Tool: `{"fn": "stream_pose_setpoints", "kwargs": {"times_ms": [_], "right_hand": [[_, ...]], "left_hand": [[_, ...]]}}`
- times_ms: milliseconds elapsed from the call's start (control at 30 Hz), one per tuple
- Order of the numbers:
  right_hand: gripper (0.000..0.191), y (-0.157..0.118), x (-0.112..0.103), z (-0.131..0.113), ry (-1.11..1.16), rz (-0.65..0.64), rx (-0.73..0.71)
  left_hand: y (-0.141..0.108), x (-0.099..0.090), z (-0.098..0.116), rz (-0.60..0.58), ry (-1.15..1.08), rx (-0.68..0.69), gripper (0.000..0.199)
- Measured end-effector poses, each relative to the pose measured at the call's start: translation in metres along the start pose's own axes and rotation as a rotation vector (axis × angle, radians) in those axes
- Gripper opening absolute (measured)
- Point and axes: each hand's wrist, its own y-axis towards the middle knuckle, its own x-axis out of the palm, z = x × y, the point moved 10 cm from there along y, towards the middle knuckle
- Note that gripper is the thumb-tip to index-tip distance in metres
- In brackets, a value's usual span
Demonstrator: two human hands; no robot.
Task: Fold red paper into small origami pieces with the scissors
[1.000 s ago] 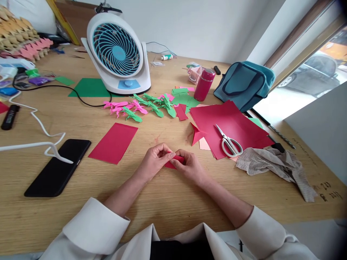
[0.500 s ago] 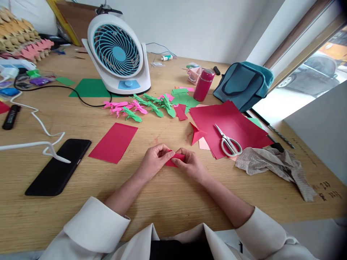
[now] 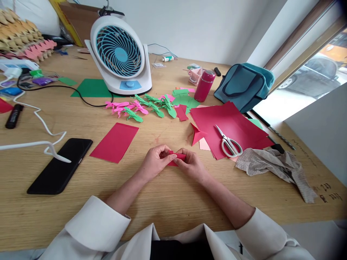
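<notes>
A small folded piece of red paper is pinched between my two hands, just above the wooden table. My left hand grips its left end with thumb and fingers. My right hand holds the right end, its thumb close to the left thumb. The fingers cover much of the paper. To the left lies a red paper rectangle. A folded red paper shape rests to the upper right, beside large red sheets that carry white-handled scissors.
Folded green and pink paper figures lie before a white fan. A phone with a white cable is at the left. A red bottle, a teal bag and a crumpled cloth are at the right.
The view has shifted very slightly. Both hands keep hold of the red paper, and the left thumb has moved a little over it.
</notes>
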Motion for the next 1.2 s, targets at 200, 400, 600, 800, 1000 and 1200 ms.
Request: {"fn": "stream_pose_setpoints", "kwargs": {"times_ms": [200,400,600,800,1000,1200], "right_hand": [[0.023,-0.004,0.001,-0.007,-0.058,-0.015,0.013],[0.024,-0.004,0.0,-0.004,-0.042,-0.004,0.011],[0.024,-0.004,-0.002,-0.005,-0.098,0.042,-0.009],[0.03,-0.005,-0.004,-0.008,-0.038,0.066,-0.013],[0.034,-0.004,-0.006,-0.009,0.044,0.068,-0.016],[0.035,-0.004,-0.006,-0.008,0.118,0.037,0.016]], "left_hand": [[0.0,-0.005,0.01,0.024,0.003,0.081,0.023],[0.0,-0.003,0.01,0.009,-0.009,0.099,0.023],[-0.001,-0.007,0.016,0.049,0.042,0.143,0.023],[-0.002,-0.007,0.017,0.043,0.005,0.124,0.022],[-0.004,-0.006,0.023,0.017,-0.051,0.141,0.023],[-0.006,-0.002,0.023,-0.018,-0.086,0.144,0.019]]}}
